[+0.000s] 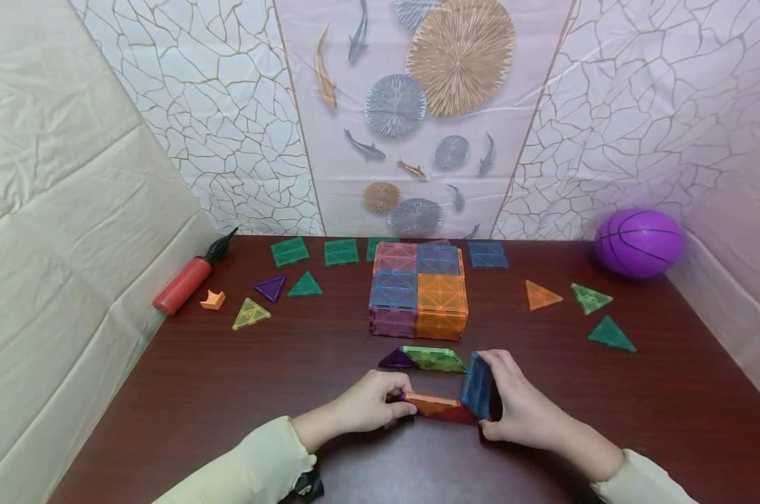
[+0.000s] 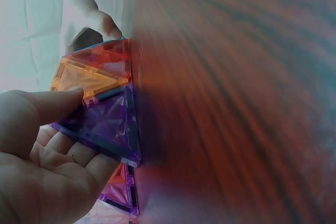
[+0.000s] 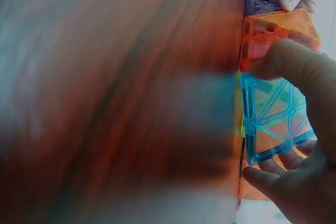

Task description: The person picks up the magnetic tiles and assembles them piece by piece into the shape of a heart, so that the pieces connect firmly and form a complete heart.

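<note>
My left hand point(image 1: 364, 406) pinches the left end of a low upright row of joined triangular magnetic tiles. In the left wrist view, its thumb lies near where an orange tile point(image 2: 73, 77) meets a purple one point(image 2: 102, 121), with the fingers behind. A red tile point(image 3: 257, 51) forms the row's right part. My right hand point(image 1: 521, 409) grips a blue square magnetic tile point(image 1: 476, 388) standing upright against the row's right end, thumb at its near corner and fingers along its outer face. Behind stands a second row, with a green part point(image 1: 433, 359) and a purple triangle point(image 1: 397, 359).
A block of pink, blue and orange tiles point(image 1: 441, 304) stands behind. Loose triangles, including a yellow one point(image 1: 251, 314) and a green one point(image 1: 611, 334), lie either side. A red cylinder with a black nozzle point(image 1: 183, 285) is left; a purple ball point(image 1: 639, 243) is far right.
</note>
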{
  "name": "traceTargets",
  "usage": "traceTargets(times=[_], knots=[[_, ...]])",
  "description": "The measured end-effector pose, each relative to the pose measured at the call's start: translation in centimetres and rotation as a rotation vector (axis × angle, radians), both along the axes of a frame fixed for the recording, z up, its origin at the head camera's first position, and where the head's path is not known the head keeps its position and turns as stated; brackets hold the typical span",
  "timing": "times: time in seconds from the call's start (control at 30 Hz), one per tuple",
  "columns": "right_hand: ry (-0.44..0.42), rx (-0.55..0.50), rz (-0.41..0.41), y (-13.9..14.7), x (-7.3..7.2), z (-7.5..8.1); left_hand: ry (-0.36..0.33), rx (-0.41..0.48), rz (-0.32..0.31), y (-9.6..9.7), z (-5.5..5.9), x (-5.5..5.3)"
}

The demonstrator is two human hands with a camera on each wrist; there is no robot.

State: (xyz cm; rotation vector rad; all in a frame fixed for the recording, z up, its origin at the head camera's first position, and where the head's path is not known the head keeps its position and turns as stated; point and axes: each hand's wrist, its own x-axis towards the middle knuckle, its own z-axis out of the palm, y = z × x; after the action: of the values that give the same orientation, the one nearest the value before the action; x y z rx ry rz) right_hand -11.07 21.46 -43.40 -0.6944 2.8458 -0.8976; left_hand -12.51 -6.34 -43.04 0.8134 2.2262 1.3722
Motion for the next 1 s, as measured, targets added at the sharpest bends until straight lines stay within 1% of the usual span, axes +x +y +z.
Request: traceTargets(times=[0.07,0.1,0.2,0.3,0.4,0.47,0.53,0.63,0.73,0.8,0.9,1.0], knots=[[-0.015,0.008,0.002,0.0,-0.1,-0.1,-0.008,0.006,-0.012,0.0,0.0,0.0],[-0.02,0.011,0.006,-0.1,-0.1,-0.1,0.0,0.002,-0.016,-0.1,0.0,-0.1],[-0.021,0.013,0.011,-0.1,-0.1,-0.2,0.044,-0.026,-0.015,-0.3,0.0,-0.4],[-0.016,0.01,0.014,0.0,-0.1,-0.2,0.098,0.006,0.013,-0.6,0.2,-0.7],[-0.013,0.009,0.019,0.0,-0.1,-0.2,0.162,0.126,0.074,-0.9,0.7,-1.1],[-0.014,0.014,0.018,-0.1,-0.1,-0.2,0.236,0.193,0.131,-1.0,1.1,-1.4],[-0.018,0.017,0.018,-0.1,-0.1,-0.2,0.308,0.223,0.197,-1.1,1.5,-1.7],[-0.026,0.019,0.015,-0.1,-0.1,-0.1,0.354,0.217,0.276,-1.2,1.9,-2.0],[-0.029,0.018,0.017,-0.1,-0.1,0.0,0.359,0.186,0.33,-1.2,2.0,-2.4],[-0.028,0.02,0.017,-0.1,-0.1,0.0,0.349,0.157,0.345,-1.2,1.8,-2.9],[-0.03,0.02,0.018,-0.1,-0.2,0.0,0.282,0.102,0.321,-1.0,1.3,-3.5],[-0.034,0.017,0.023,-0.1,-0.2,0.0,0.186,0.032,0.252,-0.8,0.7,-4.3]])
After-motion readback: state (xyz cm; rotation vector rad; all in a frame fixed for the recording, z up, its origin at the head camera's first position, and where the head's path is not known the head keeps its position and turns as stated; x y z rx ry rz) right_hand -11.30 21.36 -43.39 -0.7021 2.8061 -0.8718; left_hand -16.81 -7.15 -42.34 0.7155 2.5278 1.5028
